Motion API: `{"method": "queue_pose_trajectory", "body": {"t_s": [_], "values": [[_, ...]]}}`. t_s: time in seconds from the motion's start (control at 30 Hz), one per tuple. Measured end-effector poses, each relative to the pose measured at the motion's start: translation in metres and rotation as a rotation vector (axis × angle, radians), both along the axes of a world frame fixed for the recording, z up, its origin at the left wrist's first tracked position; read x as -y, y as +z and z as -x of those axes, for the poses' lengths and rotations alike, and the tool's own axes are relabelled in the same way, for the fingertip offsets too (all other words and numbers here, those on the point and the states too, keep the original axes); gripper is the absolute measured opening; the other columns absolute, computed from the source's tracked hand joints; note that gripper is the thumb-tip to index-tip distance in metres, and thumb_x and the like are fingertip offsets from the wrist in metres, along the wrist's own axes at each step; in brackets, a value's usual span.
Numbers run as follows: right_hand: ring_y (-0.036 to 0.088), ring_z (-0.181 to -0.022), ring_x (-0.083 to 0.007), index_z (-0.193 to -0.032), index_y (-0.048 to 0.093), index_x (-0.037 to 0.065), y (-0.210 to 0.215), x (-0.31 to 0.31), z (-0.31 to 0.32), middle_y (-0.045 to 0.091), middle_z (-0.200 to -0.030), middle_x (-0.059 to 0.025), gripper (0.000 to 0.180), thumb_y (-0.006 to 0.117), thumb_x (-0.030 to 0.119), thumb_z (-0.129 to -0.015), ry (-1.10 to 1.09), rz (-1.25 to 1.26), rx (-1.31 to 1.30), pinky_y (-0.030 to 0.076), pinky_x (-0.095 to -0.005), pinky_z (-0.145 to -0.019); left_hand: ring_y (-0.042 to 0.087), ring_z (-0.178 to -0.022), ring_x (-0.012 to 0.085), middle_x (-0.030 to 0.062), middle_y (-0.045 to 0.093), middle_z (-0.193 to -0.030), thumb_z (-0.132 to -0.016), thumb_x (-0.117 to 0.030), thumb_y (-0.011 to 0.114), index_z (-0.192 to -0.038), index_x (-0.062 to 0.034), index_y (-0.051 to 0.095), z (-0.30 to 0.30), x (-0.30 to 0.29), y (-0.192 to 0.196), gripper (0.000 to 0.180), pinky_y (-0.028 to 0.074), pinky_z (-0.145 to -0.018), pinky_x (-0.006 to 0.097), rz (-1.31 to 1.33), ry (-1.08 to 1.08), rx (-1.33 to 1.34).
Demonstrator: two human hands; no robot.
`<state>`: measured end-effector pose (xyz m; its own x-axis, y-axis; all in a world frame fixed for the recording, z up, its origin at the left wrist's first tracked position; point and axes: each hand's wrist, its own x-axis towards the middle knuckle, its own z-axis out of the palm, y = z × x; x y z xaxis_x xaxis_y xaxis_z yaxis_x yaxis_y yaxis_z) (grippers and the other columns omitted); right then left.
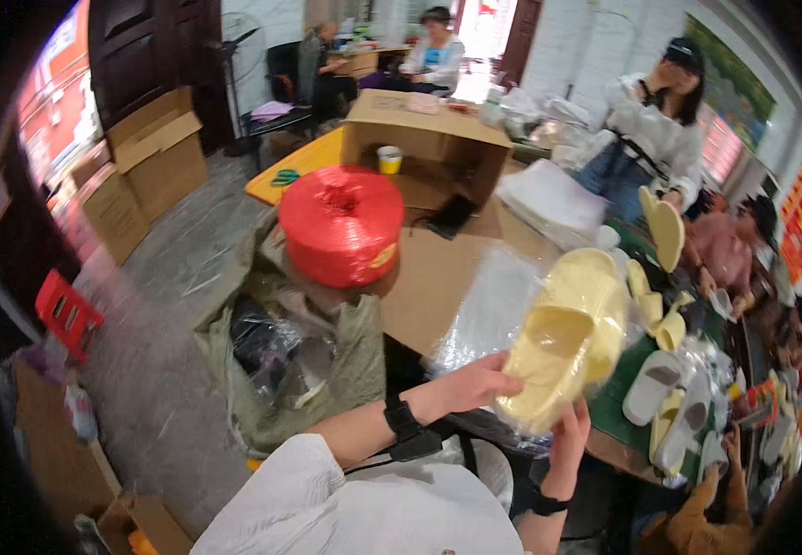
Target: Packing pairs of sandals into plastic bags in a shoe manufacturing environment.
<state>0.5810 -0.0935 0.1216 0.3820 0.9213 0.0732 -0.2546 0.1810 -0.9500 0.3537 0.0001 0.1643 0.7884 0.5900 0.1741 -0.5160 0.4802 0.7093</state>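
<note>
A pair of pale yellow slippers (563,338) in a clear plastic bag is held up in front of me. My left hand (477,381) grips the bag's near left edge, thumb on top. From below, my right hand (569,433) supports the near right corner, its fingers closed against the plastic and partly hidden. Beneath and left of the slippers, a stack of clear plastic bags (493,301) lies on the cardboard-covered table (419,310).
A big red twine roll (341,227) stands left, above an open green woven sack (355,370). Beyond it are an open carton (428,134), a yellow cup (389,159), a black phone (452,215) and green scissors (285,177). Loose slippers (652,388) cover the right-hand table, with co-workers beside it.
</note>
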Motion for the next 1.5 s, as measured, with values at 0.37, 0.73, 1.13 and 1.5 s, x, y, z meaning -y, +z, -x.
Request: {"method": "queue_pose_trajectory", "body": {"t_s": [0.37, 0.73, 1.13, 1.5], "values": [[0.053, -0.113, -0.0156, -0.139, 0.041, -0.001, 0.018, 0.019, 0.102, 0.055, -0.128, -0.0102, 0.052, 0.063, -0.001, -0.091, 0.053, -0.165, 0.244, 0.044, -0.0306, -0.097, 0.053, -0.12, 0.0147, 0.0076, 0.056, -0.133, -0.087, -0.013, 0.073, -0.142, 0.0004, 0.042, 0.076, 0.051, 0.01, 0.064, 0.044, -0.103, 0.032, -0.101, 0.337, -0.3], [0.066, -0.089, -0.0276, -0.138, 0.049, 0.01, 0.043, -0.025, 0.191, 0.051, -0.14, -0.0126, 0.065, 0.078, 0.024, -0.081, 0.951, -0.402, 1.01, 0.056, -0.0349, -0.075, 0.064, -0.106, 0.0173, 0.0097, 0.066, -0.121, -0.078, -0.016, 0.074, -0.133, 0.0027, 0.053, 0.393, 0.123, 0.041, 0.061, 0.051, -0.091, 0.032, -0.085, 1.011, -0.791], [0.064, -0.085, -0.0321, -0.105, 0.06, 0.007, -0.004, -0.034, 0.233, 0.061, -0.095, -0.0131, 0.028, 0.065, 0.004, -0.078, 0.91, -0.552, 1.144, 0.054, -0.0403, -0.07, 0.066, -0.101, 0.0337, 0.0192, 0.07, -0.106, -0.074, -0.027, 0.073, -0.127, -0.0073, 0.055, 0.361, 0.095, 0.025, 0.059, 0.051, -0.088, 0.043, -0.594, 0.34, -1.782], [0.062, -0.089, -0.0278, -0.103, 0.06, 0.0, 0.019, -0.029, 0.224, 0.06, -0.099, -0.0137, 0.027, 0.053, -0.008, -0.078, 0.76, -0.482, 0.495, 0.05, -0.0316, -0.08, 0.069, -0.09, 0.0387, 0.0196, 0.071, -0.097, -0.077, -0.035, 0.069, -0.116, -0.0063, 0.057, 0.265, -0.021, -0.11, 0.051, 0.054, -0.076, 0.05, -1.093, 0.096, -1.948]]}}
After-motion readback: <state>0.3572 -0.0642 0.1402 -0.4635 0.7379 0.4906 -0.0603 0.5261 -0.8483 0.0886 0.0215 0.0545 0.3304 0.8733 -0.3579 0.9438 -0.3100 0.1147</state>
